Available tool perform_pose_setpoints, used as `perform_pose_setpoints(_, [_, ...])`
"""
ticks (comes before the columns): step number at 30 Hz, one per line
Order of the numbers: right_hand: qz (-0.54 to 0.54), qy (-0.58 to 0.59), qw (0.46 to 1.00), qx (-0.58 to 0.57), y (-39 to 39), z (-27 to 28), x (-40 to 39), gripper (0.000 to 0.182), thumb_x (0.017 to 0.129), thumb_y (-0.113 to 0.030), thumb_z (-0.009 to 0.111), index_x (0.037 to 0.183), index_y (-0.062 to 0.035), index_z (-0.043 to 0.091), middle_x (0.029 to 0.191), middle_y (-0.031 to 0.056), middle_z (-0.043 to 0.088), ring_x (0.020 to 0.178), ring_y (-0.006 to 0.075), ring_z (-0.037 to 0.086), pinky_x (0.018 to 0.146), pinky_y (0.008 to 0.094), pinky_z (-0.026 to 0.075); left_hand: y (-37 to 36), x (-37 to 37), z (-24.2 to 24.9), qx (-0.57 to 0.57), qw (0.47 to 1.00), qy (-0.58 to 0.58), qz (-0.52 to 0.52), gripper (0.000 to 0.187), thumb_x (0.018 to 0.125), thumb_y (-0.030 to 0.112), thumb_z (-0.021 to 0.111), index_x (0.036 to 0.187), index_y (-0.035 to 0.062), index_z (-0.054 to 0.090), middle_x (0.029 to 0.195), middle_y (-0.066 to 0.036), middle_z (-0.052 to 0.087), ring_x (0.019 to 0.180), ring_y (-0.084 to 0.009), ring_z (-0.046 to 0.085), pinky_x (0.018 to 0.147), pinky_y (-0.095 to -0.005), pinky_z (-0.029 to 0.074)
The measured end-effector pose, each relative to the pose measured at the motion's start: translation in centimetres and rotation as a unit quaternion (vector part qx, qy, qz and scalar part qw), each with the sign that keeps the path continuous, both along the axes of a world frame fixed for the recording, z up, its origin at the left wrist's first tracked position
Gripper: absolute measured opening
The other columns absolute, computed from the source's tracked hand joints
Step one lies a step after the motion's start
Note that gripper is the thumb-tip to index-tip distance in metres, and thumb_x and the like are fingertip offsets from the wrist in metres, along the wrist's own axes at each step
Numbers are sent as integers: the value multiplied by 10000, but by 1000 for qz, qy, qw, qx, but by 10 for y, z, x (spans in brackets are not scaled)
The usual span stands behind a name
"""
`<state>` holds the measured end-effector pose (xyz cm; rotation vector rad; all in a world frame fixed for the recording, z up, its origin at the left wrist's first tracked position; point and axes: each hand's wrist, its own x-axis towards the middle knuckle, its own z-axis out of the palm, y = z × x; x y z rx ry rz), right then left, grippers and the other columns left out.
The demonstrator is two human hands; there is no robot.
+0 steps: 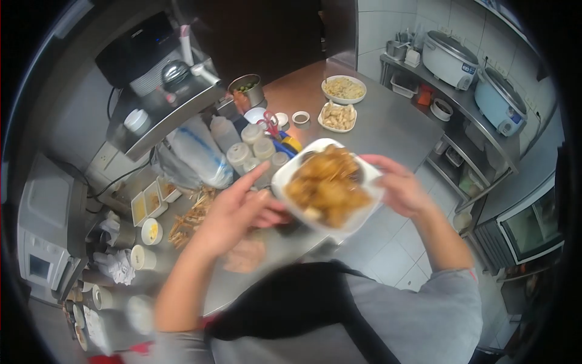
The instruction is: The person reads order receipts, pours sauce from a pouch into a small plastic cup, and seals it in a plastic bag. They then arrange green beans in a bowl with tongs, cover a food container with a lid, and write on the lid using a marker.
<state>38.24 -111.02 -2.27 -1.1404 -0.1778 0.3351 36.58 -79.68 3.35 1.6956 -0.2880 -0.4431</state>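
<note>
Well, the white dish (284, 177) lies between right fingers (372, 159) pinching its rim — and left fingers (257, 176) spread opposite.

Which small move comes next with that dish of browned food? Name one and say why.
Probably shift the white dish further over the counter: the right hand grips its rim, the left is at its opposite side, it's near the counter's edge, and bare steel shows farther in.

Reference: square bowl (337, 129). You had bare steel counter (400, 128) to its right, passable by hand. The round plate (344, 101) closed its far side; sauce cup (301, 124), red scissors (271, 125) and clustered bottles (238, 155) crowded its left. The raised food dish (331, 227) obstructed its near side.
</note>
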Motion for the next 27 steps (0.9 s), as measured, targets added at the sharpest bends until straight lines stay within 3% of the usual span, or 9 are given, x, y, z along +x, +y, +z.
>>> perform_pose_setpoints(4, [-189, 3, 981, -34, -89, -44, 37, 481, 794, -22, 470, 1265, 5, 377, 1104, 149, 529, 888, 229, 613, 683, 332, 570, -39, 11, 9, 10, 997, -52, -59, 567, 912, 151, 483, 1413, 44, 240, 1107, -126, 601, 984, -161, 579, 839, -281, 448])
perform_pose_setpoints(7, [-317, 4, 946, -71, -145, -116, 85, 495, 827, -47, 474, 1292, -21, 309, 1129, 153, 496, 894, 235, 607, 659, 315, 569, -31, 10, -9, 3, 996, -47, -80, 576, 885, 94, 549, 1406, 117, 304, 1138, -82, 592, 916, -91, 552, 747, -225, 448])
perform_pose_setpoints(10, [-432, 12, 896, -98, -180, -198, 153, 521, 873, -176, 542, 1303, -96, 259, 1193, 147, 449, 958, 243, 581, 633, 298, 548, -20, -6, -11, 1, 1000, 4, -23, 549, 880, 98, 527, 1382, 16, 318, 1149, -137, 586, 1034, -166, 556, 884, -293, 420])
perform_pose_setpoints(15, [-519, 34, 851, -69, -214, -304, 256, 492, 866, -169, 570, 1266, -138, 285, 1219, 108, 446, 925, 240, 577, 592, 303, 528, 16, -40, -21, -35, 997, 2, 75, 524, 912, 118, 507, 1390, 34, 310, 1175, -124, 584, 1052, -153, 540, 913, -292, 400])
perform_pose_setpoints(22, [-571, 45, 819, -26, -169, -291, 333, 378, 831, -54, 525, 1192, -93, 422, 1143, 101, 506, 856, 179, 570, 565, 273, 481, 58, -91, -57, -41, 971, -25, 234, 534, 916, 128, 490, 1400, 44, 282, 1199, -139, 561, 1053, -164, 545, 922, -306, 411])
perform_pose_setpoints(23, [-518, 41, 852, -62, -174, -291, 341, 384, 819, -62, 513, 1200, -86, 468, 1187, 125, 504, 917, 240, 579, 658, 344, 502, 60, -97, -60, -44, 966, -21, 252, 532, 915, 126, 490, 1399, 46, 284, 1199, -138, 561, 1057, -166, 543, 922, -309, 412])
perform_pose_setpoints(24, [-516, 59, 813, -265, -190, -296, 361, 397, 814, -72, 518, 1208, -82, 480, 1194, 137, 508, 938, 272, 576, 711, 363, 492, 62, -102, -63, -46, 962, -16, 268, 531, 915, 123, 490, 1399, 47, 286, 1198, -137, 561, 1062, -169, 541, 923, -312, 414])
perform_pose_setpoints(26, [-450, 87, 628, -629, -228, -325, 411, 423, 804, -92, 527, 1225, -74, 503, 1210, 161, 516, 982, 335, 570, 817, 403, 473, 67, -113, -71, -42, 955, -15, 294, 527, 914, 118, 490, 1397, 50, 290, 1197, -134, 561, 1069, -170, 537, 924, -315, 416])
perform_pose_setpoints(27, [-565, 70, 661, -489, -204, -275, 399, 438, 796, -103, 539, 1231, -65, 509, 1232, 176, 508, 1036, 356, 544, 884, 403, 434, 71, -119, -75, -37, 952, -21, 304, 525, 914, 115, 490, 1396, 51, 292, 1196, -133, 561, 1072, -169, 535, 925, -315, 415])
